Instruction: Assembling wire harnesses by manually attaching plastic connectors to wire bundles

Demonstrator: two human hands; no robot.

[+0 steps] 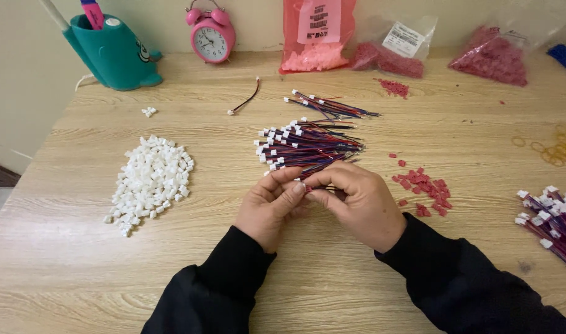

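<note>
A heap of white plugs (150,182) lies left, red plugs (426,190) right. Left hand (272,207) and right hand (357,201) pinch together just below the wire bundle (307,145); what they hold is hidden.

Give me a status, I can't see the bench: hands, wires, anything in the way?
Left hand and right hand together, fingertips pinching a wire end; grip partly hidden. Wire bundle just beyond. White connector pile left, red pieces right. Nothing blocking.

you're at a home piecework bench, a wooden table (79,260) against a plain wall. a pink alarm clock (211,36) and teal pen holder (113,55) sit beside bags of red connectors (490,55), loose white connector housings (150,182) and wire harness bundles (307,145).
</note>
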